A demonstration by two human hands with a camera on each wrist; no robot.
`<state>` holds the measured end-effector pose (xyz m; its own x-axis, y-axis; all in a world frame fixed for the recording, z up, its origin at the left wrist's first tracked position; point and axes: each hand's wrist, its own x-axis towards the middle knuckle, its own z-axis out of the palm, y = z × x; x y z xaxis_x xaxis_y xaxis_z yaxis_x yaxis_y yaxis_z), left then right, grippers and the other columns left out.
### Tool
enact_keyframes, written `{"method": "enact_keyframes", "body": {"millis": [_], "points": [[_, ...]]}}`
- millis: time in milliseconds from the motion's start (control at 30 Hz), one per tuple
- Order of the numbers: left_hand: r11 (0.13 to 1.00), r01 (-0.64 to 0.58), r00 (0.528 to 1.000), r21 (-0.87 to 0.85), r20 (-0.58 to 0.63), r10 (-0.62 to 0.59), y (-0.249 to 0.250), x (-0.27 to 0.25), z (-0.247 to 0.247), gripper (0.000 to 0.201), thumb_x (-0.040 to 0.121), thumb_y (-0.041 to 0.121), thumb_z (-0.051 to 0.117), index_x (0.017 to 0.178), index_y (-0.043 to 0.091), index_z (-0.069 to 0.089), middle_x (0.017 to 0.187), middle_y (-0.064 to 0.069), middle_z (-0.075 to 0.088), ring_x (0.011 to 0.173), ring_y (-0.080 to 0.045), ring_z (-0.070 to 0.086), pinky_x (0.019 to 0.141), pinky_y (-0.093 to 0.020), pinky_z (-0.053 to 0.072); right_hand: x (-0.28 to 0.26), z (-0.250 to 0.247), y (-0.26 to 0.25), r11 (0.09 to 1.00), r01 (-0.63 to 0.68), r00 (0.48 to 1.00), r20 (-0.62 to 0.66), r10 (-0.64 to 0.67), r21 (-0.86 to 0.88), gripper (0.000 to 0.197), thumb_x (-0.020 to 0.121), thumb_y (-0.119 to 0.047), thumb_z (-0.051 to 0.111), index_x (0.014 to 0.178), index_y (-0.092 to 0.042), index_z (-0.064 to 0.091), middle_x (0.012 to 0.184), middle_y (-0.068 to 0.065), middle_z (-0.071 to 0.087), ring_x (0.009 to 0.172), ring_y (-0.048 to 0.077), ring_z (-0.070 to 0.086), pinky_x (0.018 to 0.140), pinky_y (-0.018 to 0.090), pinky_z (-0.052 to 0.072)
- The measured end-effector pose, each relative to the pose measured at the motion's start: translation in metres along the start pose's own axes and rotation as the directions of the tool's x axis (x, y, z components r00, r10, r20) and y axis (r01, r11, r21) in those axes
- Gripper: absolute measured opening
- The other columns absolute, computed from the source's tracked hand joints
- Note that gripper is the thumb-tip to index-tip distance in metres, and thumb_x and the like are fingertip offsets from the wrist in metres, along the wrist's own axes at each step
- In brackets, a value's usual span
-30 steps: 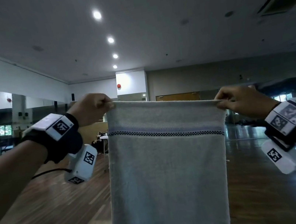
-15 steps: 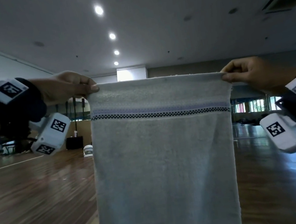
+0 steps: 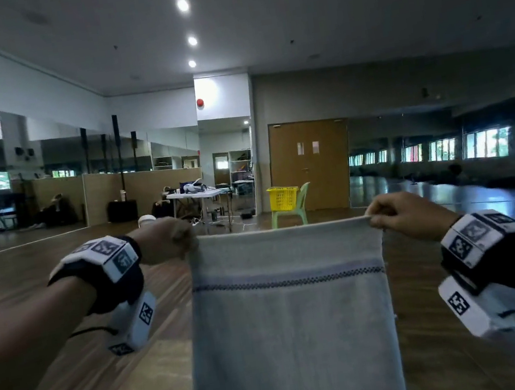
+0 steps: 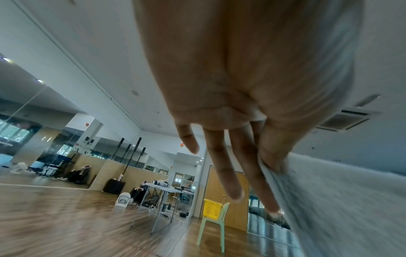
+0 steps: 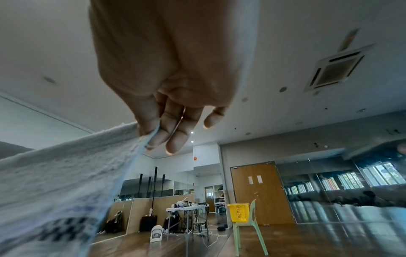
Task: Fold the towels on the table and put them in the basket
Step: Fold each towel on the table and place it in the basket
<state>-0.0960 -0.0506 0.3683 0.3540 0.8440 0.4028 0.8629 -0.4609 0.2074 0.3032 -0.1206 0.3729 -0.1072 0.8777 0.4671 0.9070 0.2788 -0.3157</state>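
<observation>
A pale grey towel (image 3: 295, 334) with a dark checked stripe hangs stretched in front of me, its lower end cut off by the frame. My left hand (image 3: 172, 238) pinches the top left corner and my right hand (image 3: 394, 215) pinches the top right corner. In the left wrist view the thumb presses the towel (image 4: 329, 200) edge while the other fingers (image 4: 228, 173) stretch out. In the right wrist view thumb and forefinger nip the towel (image 5: 72, 165) corner. A yellow basket (image 3: 282, 197) sits far ahead on a green chair (image 3: 292, 209).
A wooden floor (image 3: 75, 375) spreads under the towel. A white folding table (image 3: 198, 194) with gear stands at the back, left of the chair. Brown double doors (image 3: 311, 162) are behind the basket. Mirrors line the left wall, windows the right.
Both hands have dropped from upper frame to mid frame with the towel still stretched between them. The view has tilted down, so the far table, chair and basket now show.
</observation>
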Motion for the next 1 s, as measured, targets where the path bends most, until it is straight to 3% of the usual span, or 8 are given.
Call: {"method": "enact_keyframes", "body": {"millis": [100, 200, 367, 533, 633, 700, 800, 1000], "points": [[0.977, -0.166, 0.946, -0.137, -0.303, 0.118, 0.016, 0.020, -0.019, 0.030, 0.086, -0.006, 0.056, 0.072, 0.020, 0.057, 0.079, -0.005, 0.057, 0.076, -0.014, 0.053, 0.057, -0.014, 0.042, 0.023, -0.022, -0.006, 0.990, -0.010, 0.960, -0.275, 0.048, 0.138, 0.010, 0.090, -0.011, 0.057, 0.099, -0.010, 0.063, 0.092, 0.009, 0.064, 0.080, 0.020, 0.059, 0.068, 0.025, 0.047], [0.952, -0.236, 0.850, -0.192, -0.515, 0.107, 0.026, 0.043, -0.050, 0.010, 0.092, 0.008, 0.054, 0.083, 0.009, 0.057, 0.078, -0.005, 0.058, 0.071, -0.019, 0.056, 0.057, -0.018, 0.045, 0.044, -0.056, -0.024, 0.969, 0.062, 0.863, -0.500, 0.068, 0.238, 0.009, 0.090, -0.013, 0.059, 0.098, -0.015, 0.062, 0.090, 0.008, 0.063, 0.072, 0.013, 0.057, 0.075, 0.032, 0.049], [0.937, -0.243, 0.743, -0.251, -0.669, 0.014, 0.040, 0.046, -0.078, 0.015, 0.096, 0.022, 0.050, 0.097, 0.009, 0.058, 0.083, -0.005, 0.056, 0.072, -0.016, 0.052, 0.058, -0.023, 0.042, 0.046, -0.092, -0.049, 0.958, 0.113, 0.826, -0.561, 0.056, 0.262, 0.014, 0.090, -0.015, 0.059, 0.103, -0.013, 0.063, 0.090, 0.003, 0.064, 0.081, 0.015, 0.058, 0.079, 0.029, 0.048], [0.931, -0.233, 0.810, -0.282, -0.586, 0.026, 0.028, 0.029, -0.051, 0.018, 0.095, 0.019, 0.050, 0.099, 0.004, 0.059, 0.078, -0.001, 0.054, 0.067, -0.013, 0.049, 0.054, -0.017, 0.041, 0.031, -0.077, -0.042, 0.958, 0.065, 0.918, -0.394, 0.053, 0.280, 0.010, 0.089, -0.007, 0.058, 0.084, -0.015, 0.062, 0.075, -0.002, 0.059, 0.059, -0.001, 0.057, 0.064, 0.018, 0.047], [0.926, -0.213, 0.883, -0.310, -0.467, 0.046, 0.011, 0.019, -0.021, 0.014, 0.094, 0.018, 0.052, 0.095, 0.006, 0.059, 0.084, -0.006, 0.058, 0.074, -0.018, 0.053, 0.059, -0.022, 0.045, 0.017, -0.055, -0.032, 0.974, -0.008, 0.968, -0.242, 0.064, 0.225, 0.011, 0.089, -0.009, 0.059, 0.081, -0.016, 0.061, 0.077, 0.001, 0.060, 0.067, 0.009, 0.055, 0.058, 0.017, 0.045], [0.904, -0.233, 0.912, -0.357, -0.403, 0.076, -0.002, 0.017, -0.003, 0.011, 0.093, 0.017, 0.054, 0.089, 0.009, 0.060, 0.083, -0.007, 0.059, 0.076, -0.021, 0.054, 0.065, -0.032, 0.047, 0.010, -0.042, -0.024, 0.971, -0.047, 0.980, -0.177, 0.090, 0.236, 0.011, 0.088, -0.010, 0.060, 0.079, -0.016, 0.062, 0.078, 0.002, 0.061, 0.072, 0.015, 0.055, 0.064, 0.021, 0.047], [0.876, -0.247, 0.922, -0.414, -0.379, 0.081, -0.013, 0.018, 0.019, 0.016, 0.092, 0.014, 0.056, 0.077, 0.020, 0.059, 0.075, -0.003, 0.058, 0.071, -0.017, 0.052, 0.066, -0.030, 0.045, 0.007, -0.029, -0.016, 0.971, -0.084, 0.986, -0.119, 0.113, 0.225, 0.012, 0.088, -0.012, 0.060, 0.079, -0.019, 0.061, 0.082, 0.003, 0.063, 0.080, 0.019, 0.057, 0.078, 0.035, 0.047], [0.895, -0.177, 0.949, -0.409, -0.312, 0.045, -0.020, 0.013, 0.063, 0.018, 0.092, 0.015, 0.055, 0.075, 0.020, 0.056, 0.068, 0.004, 0.054, 0.060, -0.002, 0.048, 0.062, -0.028, 0.039, 0.001, 0.008, 0.004, 0.971, -0.097, 0.994, -0.029, 0.106, 0.220, 0.004, 0.089, -0.010, 0.059, 0.088, -0.011, 0.062, 0.082, 0.004, 0.063, 0.074, 0.016, 0.058, 0.068, 0.024, 0.047]]}}
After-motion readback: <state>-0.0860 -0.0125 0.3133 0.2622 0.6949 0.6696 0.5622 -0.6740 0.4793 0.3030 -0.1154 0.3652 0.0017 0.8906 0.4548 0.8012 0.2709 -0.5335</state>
